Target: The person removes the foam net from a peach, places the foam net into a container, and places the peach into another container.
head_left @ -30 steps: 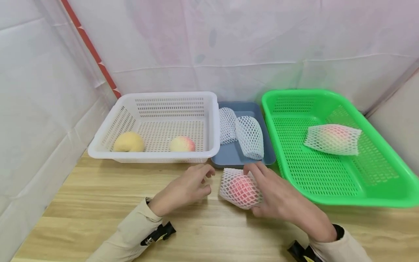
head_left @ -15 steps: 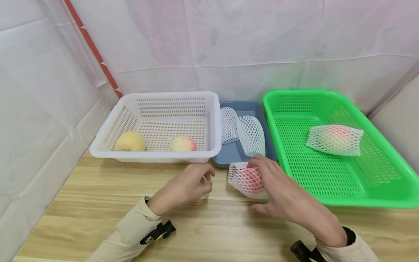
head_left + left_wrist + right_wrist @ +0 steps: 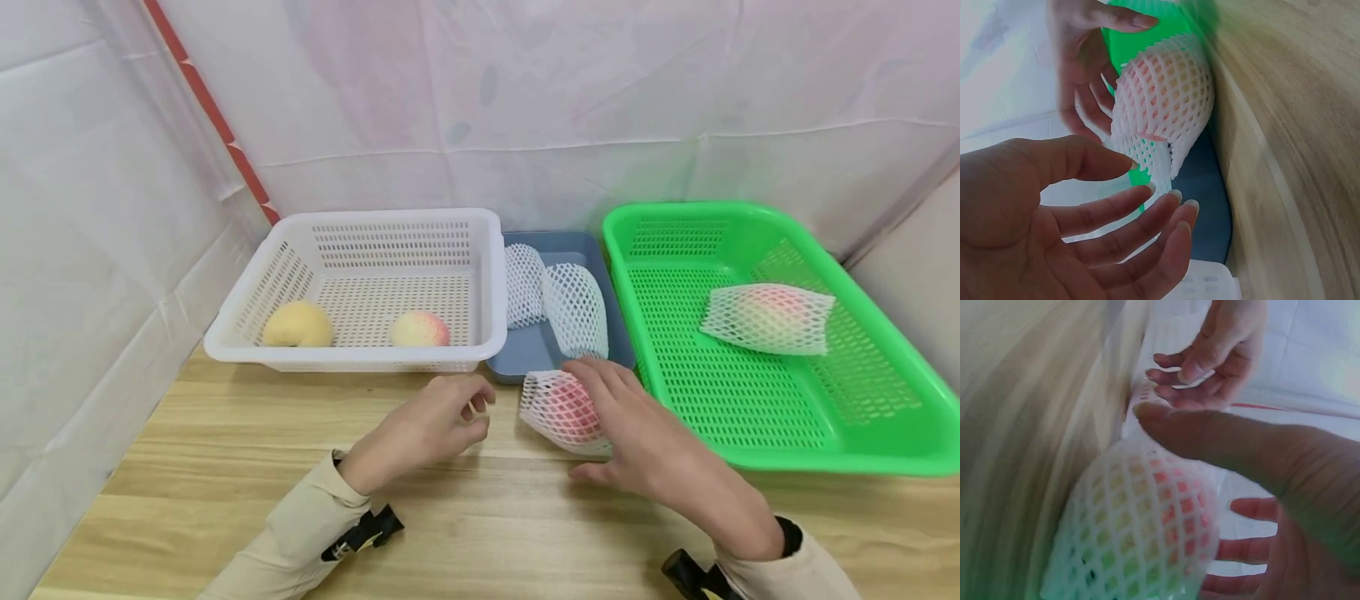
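Observation:
A pink and cream peach [image 3: 573,410] in a white foam net sleeve [image 3: 542,417] lies on the table in front of the blue-grey tray. My right hand [image 3: 648,433] is at its right side, fingers stretched along the far side and thumb spread away from the net, as the right wrist view shows with the netted peach [image 3: 1141,519]. My left hand [image 3: 427,425] hovers left of the peach with fingers loosely bent and holding nothing. In the left wrist view my left fingertips [image 3: 1172,197] are apart from the net's open end.
A white basket [image 3: 352,357] at the back left holds a yellow fruit [image 3: 297,323] and a bare peach [image 3: 420,329]. Two foam nets [image 3: 576,308] lie in the blue-grey tray [image 3: 517,362]. The green basket [image 3: 750,457] at right holds another netted peach [image 3: 768,317].
The netted peach has shifted back and to the right with my right hand, whose thumb has come away from it. During the last half second little has moved. My left hand has stayed in place.

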Motion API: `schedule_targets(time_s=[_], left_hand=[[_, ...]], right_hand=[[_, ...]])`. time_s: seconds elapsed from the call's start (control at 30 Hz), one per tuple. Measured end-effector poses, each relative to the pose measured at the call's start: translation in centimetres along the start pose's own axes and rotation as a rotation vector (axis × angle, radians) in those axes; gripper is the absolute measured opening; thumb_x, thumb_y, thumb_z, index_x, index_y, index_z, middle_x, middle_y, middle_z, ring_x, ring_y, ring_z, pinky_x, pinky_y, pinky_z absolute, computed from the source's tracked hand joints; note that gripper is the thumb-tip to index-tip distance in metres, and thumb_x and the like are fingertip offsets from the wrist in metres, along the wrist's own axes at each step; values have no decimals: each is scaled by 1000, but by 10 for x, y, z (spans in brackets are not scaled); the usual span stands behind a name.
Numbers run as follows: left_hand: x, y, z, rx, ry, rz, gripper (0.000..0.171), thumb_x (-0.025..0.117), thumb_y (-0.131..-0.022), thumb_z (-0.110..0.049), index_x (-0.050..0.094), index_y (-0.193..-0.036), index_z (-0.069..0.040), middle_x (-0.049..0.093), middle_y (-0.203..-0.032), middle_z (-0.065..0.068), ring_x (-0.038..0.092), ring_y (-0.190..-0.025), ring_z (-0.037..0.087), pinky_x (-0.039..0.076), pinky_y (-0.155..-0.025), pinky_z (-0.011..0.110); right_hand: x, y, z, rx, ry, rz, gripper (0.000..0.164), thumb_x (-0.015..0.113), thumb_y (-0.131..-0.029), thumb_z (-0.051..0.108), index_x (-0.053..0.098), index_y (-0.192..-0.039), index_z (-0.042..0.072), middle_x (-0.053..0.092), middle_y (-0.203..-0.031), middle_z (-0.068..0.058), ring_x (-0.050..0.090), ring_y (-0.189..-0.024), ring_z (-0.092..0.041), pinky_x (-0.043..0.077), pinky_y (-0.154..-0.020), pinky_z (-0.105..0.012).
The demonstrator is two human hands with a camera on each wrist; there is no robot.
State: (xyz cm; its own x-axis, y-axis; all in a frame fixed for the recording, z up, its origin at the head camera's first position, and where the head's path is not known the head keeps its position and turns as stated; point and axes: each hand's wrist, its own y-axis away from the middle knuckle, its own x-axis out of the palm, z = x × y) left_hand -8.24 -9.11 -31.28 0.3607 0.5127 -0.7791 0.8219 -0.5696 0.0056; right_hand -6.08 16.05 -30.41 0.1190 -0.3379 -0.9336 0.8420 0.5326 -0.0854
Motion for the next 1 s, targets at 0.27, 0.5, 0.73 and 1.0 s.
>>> schedule_targets(time_s=[0.27, 0.5, 0.73, 1.0], left_hand=[[7, -2, -7, -11, -1, 35, 25, 60, -85, -4, 64, -109, 1, 65, -102, 11, 61, -90, 20, 52, -79, 27], [15, -5, -12, 5, -65, 7, 27, 61, -88, -7, 61, -114, 1, 62, -110, 13, 60, -100, 23, 52, -87, 30], [16, -7, -17, 101, -67, -127, 28, 57, -88, -1, 60, -116, 1, 60, -118, 11, 58, -108, 23, 49, -94, 31], [4, -23, -33, 309, 1, -395, 23, 59, -84, 8, 62, -107, 4, 63, -107, 13, 60, -100, 23, 50, -88, 25]], right_hand=[[20, -5, 0, -37, 204, -107, 109, 96, -51, 26, 37, -139, -1, 48, -131, -24, 46, -119, -44, 43, -97, -55], [30, -11, -3, -29, 255, -216, 98, 95, -44, 21, 45, -126, -1, 50, -120, -24, 54, -103, -47, 54, -75, -53], [19, -12, -2, -77, 222, -271, 96, 90, -42, 22, 49, -126, -1, 52, -118, -24, 54, -103, -44, 51, -82, -53], [-10, -21, 5, -123, 168, -349, 96, 90, -41, 16, 48, -125, 1, 55, -116, -26, 49, -107, -44, 45, -91, -56]])
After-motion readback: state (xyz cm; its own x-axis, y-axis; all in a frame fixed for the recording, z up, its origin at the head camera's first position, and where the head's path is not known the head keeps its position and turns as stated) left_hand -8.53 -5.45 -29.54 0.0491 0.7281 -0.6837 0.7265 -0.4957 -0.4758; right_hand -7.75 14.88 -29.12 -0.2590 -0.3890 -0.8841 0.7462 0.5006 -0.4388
